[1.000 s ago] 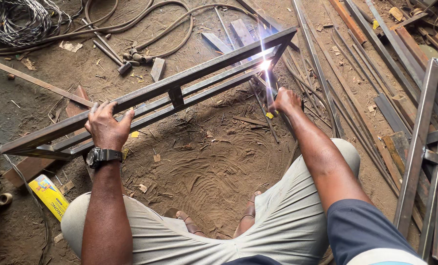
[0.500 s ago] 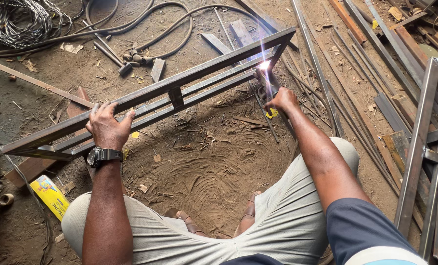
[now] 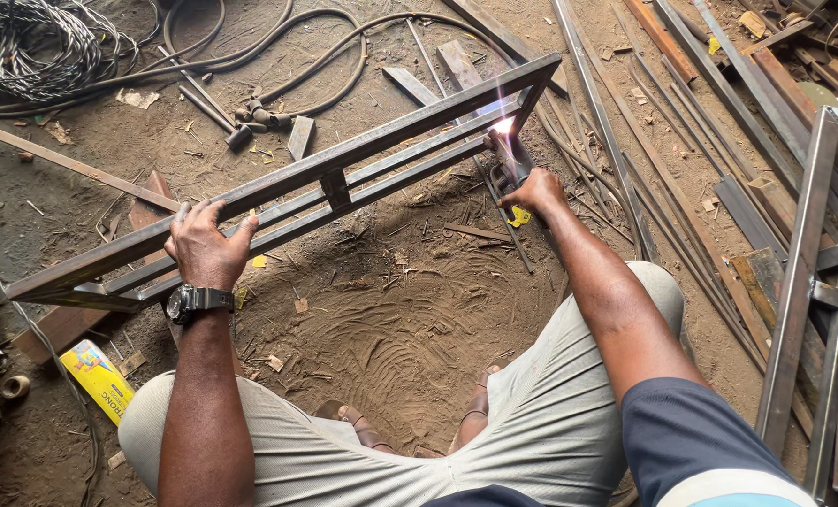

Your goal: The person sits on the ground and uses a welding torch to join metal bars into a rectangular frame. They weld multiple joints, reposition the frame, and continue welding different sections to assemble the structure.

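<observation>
- The left hand [image 3: 203, 246] grips the near-left part of the frame [image 3: 344, 174], fingers curled over its top bar, thumb spread to the right.
- A black watch [image 3: 197, 300] sits on that wrist.
- The right hand [image 3: 534, 191] is closed round the electrode holder [image 3: 511, 164], whose tip meets the frame's far-right corner.
- A bright arc [image 3: 503, 125] glows at that corner, with a thin streak of smoke above it.
- The frame, long and made of steel bars, slants across the dirt floor [image 3: 391, 310] from near left to far right.
- Black cables [image 3: 278, 84] lie coiled at the far left.
- Steel bars [image 3: 719, 141] are piled on the right.
- A yellow box [image 3: 98, 378] lies near left, beside the person's knee.
</observation>
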